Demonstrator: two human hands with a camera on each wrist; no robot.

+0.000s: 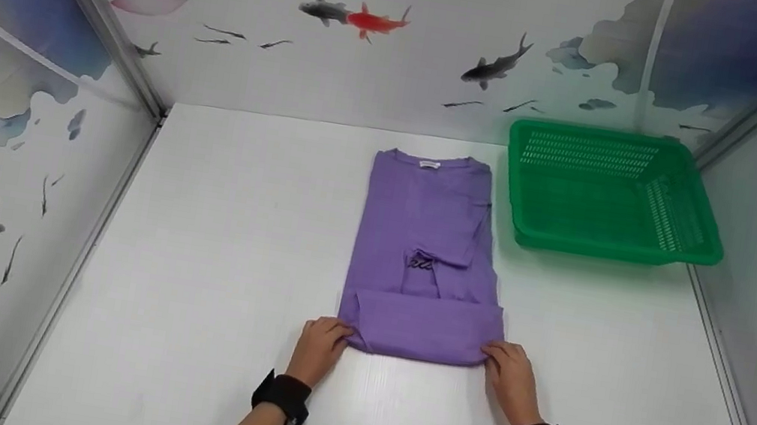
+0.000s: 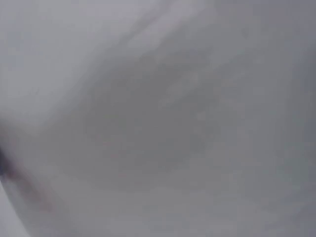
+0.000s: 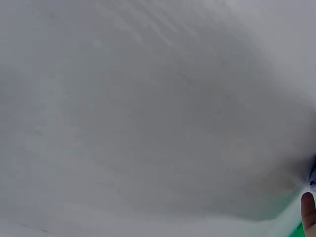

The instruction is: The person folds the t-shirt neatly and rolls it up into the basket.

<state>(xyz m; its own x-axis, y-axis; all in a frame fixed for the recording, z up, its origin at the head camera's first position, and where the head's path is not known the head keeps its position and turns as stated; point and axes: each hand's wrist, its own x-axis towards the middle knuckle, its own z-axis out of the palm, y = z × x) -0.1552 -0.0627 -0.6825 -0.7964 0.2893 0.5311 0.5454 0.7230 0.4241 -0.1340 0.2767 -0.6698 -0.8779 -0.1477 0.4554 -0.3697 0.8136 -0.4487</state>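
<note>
A purple T-shirt (image 1: 392,222) lies folded into a long rectangle on the white table, neckline at the far end. One sleeve lies across its front, with a bit of dark print showing beside it. The near end is turned up over the body as a wide band. My left hand (image 1: 317,349) pinches the near left corner of this band, while my right hand (image 1: 513,380) pinches the near right corner. In the right wrist view, a fingertip (image 3: 308,210) shows at the lower right edge, close to a scrap of the shirt. Only blurred table surface fills most of the left wrist view.
A green plastic basket (image 1: 527,232) with slotted sides stands at the back right, just right of the shirt. White panels painted with fish and leaves enclose the table (image 1: 233,220) at the back and both sides. Black bands wrap both wrists.
</note>
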